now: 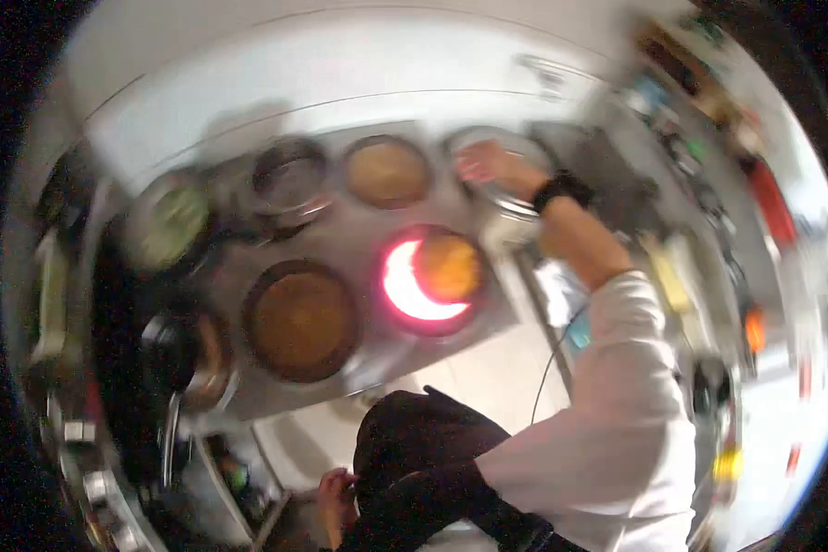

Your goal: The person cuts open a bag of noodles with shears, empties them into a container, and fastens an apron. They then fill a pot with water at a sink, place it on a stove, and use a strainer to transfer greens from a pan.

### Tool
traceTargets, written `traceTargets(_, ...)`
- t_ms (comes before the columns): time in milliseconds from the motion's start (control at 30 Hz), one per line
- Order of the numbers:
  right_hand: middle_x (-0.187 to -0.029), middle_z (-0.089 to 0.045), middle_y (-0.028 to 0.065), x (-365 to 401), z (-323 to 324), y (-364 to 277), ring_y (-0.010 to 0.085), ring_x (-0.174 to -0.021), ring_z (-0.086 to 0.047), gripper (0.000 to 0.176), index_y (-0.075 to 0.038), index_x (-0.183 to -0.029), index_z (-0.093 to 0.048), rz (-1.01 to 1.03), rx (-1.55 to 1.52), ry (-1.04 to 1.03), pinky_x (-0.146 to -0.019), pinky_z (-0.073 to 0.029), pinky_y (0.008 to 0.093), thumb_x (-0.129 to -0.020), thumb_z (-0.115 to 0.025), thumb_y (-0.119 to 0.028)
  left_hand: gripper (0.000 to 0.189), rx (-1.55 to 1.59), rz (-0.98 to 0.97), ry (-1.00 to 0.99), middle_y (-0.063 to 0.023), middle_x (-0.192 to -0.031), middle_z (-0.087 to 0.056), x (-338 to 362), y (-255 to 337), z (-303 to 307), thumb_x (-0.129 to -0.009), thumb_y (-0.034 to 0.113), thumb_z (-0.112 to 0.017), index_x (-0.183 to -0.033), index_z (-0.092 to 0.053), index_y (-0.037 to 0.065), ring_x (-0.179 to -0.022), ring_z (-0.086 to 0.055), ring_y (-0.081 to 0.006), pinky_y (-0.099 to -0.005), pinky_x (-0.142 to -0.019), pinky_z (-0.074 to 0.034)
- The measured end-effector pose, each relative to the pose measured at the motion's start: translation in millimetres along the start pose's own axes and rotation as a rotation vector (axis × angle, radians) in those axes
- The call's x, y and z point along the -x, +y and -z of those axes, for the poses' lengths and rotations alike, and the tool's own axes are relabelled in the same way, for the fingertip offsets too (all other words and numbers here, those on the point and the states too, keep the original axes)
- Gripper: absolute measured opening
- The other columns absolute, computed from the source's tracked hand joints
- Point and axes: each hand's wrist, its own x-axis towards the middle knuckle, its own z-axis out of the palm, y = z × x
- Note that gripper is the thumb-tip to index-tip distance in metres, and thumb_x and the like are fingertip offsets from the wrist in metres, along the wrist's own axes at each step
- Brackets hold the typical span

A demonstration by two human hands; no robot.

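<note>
My right hand [489,166] reaches out over a round metal pan [526,204] at the back right of the stove. Motion smears its fingers, and I cannot make out whether they hold anything. Below it, a burner [405,281] glows bright pink-white, partly covered by a small round vessel with orange contents [449,267]. Beside the pan sits a round pot with tan contents [386,172]. My left hand [336,501] hangs low beside my dark apron [414,442], fingers loosely bent and nothing visible in them.
A wide pan with brown contents [301,322] stands at the front of the stove [377,354]. Farther left are a dark pot [288,179], a pot with pale green contents [177,219] and a black pan [170,350]. Cluttered shelving runs along the right.
</note>
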Motion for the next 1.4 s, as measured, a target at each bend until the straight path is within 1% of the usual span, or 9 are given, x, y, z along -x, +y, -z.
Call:
traceTargets(267, -0.064, -0.059, 0.0083, 317, 15, 13, 0.0143, -0.051, -0.054, 0.026, -0.004, -0.068, -0.057, -0.459, 0.308, 0.343, -0.041, -0.04, 0.0301, -0.08, -0.053, -0.026, 0.029, 0.031, 0.193, -0.218, -0.0046, -0.076, -0.057, -13, -14, -61, -0.074, 0.025, -0.057, -0.097, -0.052, 0.007, -0.074, -0.055, -0.0166, -0.0295, -0.065, -0.04)
traceTargets(333, -0.063, -0.059, 0.0105, 367, 19, 3, 0.0173, -0.046, -0.05, 0.022, -0.002, -0.07, -0.06, -1.137, -0.126, 0.622, -0.039, -0.037, 0.0328, -0.079, -0.053, -0.021, 0.029, -0.036, 0.171, -0.19, -0.0048, -0.075, -0.057, -16, -2, -91, -0.074, 0.026, -0.057, -0.096, -0.052, 0.007, -0.075, -0.055, -0.0175, -0.0303, -0.066, -0.04)
traceTargets(800, -0.071, -0.055, 0.0084, 745, 227, 206, 0.0148, -0.055, -0.054, 0.021, -0.002, -0.094, -0.056, -1.252, 0.2, 1.578, -0.047, -0.043, 0.0272, -0.078, -0.042, -0.004, 0.032, -0.229, 0.13, -0.549, -0.0078, -0.089, -0.057, -95, 1, -398, -0.084, 0.028, -0.051, -0.1, -0.053, 0.0, -0.078, -0.054, -0.0167, -0.0298, -0.074, -0.043)
traceTargets(933, -0.075, -0.058, 0.0088, 882, 314, 283, 0.0231, -0.067, -0.054, 0.022, -0.004, -0.087, -0.058, -1.545, 0.789, 1.131, -0.063, -0.044, 0.0358, -0.077, -0.048, -0.021, 0.026, -0.465, 0.196, -0.646, -0.0087, -0.096, -0.055, -96, 40, -507, -0.086, 0.022, -0.046, -0.099, -0.054, 0.001, -0.087, -0.052, -0.0163, -0.027, -0.079, -0.04)
traceTargets(967, -0.069, -0.057, 0.0078, 928, 320, 303, 0.0216, -0.064, -0.052, 0.024, -0.004, -0.08, -0.059, -1.047, 0.88, 1.12, -0.06, -0.042, 0.0355, -0.079, -0.046, -0.024, 0.026, -0.532, 0.101, -0.603, -0.0062, -0.089, -0.057, -100, 16, -505, -0.088, 0.023, -0.044, -0.095, -0.056, 0.001, -0.082, -0.051, -0.0142, -0.0271, -0.075, -0.04)
traceTargets(1033, -0.095, -0.06, 0.0122, 937, 364, 323, 0.0244, -0.083, -0.056, 0.034, -0.002, -0.1, -0.058, -1.609, 0.365, 0.916, -0.07, -0.044, 0.0348, -0.082, -0.045, -0.029, 0.026, -0.526, 0.226, -0.516, -0.004, -0.091, -0.057, -84, 53, -548, -0.088, 0.024, -0.046, -0.099, -0.056, 0.003, -0.084, -0.052, -0.0124, -0.0253, -0.073, -0.041)
traceTargets(1067, -0.1, -0.059, 0.0118, 935, 362, 337, 0.0237, -0.089, -0.055, 0.036, -0.003, -0.105, -0.057, -1.244, 0.076, 1.411, -0.073, -0.044, 0.0325, -0.083, -0.046, -0.029, 0.026, -0.658, 0.099, -0.575, -0.0037, -0.091, -0.058, -91, 47, -552, -0.088, 0.023, -0.045, -0.101, -0.055, 0.004, -0.085, -0.052, -0.0113, -0.0245, -0.071, -0.041)
traceTargets(1167, -0.104, -0.056, 0.0133, 1055, 401, 451, 0.0229, -0.091, -0.053, 0.032, -0.001, -0.109, -0.052, -0.783, 0.335, 0.699, -0.072, -0.043, 0.0314, -0.087, -0.043, -0.021, 0.025, -0.403, 0.13, -0.51, -0.0036, -0.091, -0.059, -94, 32, -561, -0.087, 0.021, -0.044, -0.102, -0.054, 0.004, -0.082, -0.053, -0.011, -0.0238, -0.07, -0.042)
traceTargets(1400, -0.113, -0.052, 0.0179, 945, 387, 426, 0.0225, -0.101, -0.052, 0.034, 0.0, -0.115, -0.049, -1.497, 0.82, 0.821, -0.081, -0.044, 0.0291, -0.086, -0.044, -0.018, 0.022, -0.398, 0.13, -0.418, -0.0049, -0.088, -0.061, -114, 15, -557, -0.086, 0.016, -0.044, -0.099, -0.056, 0.004, -0.084, -0.055, -0.0118, -0.0242, -0.073, -0.043)
